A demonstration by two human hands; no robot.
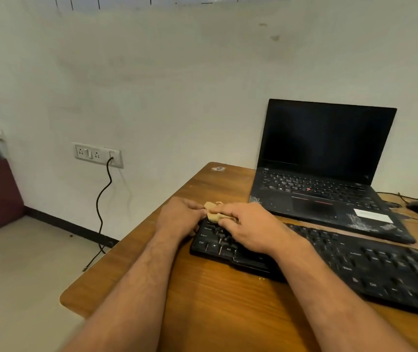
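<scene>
Gripping tan cloth in curled fingers of right hand, atop left end of black keyboard near table left edge. Holding that end with left hand, fingers curled over it, touching cloth. Laptop behind, at far edge.

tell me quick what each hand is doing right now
Left hand: grips the left end of the keyboard.
Right hand: holds the tan cloth against the keys.
</scene>
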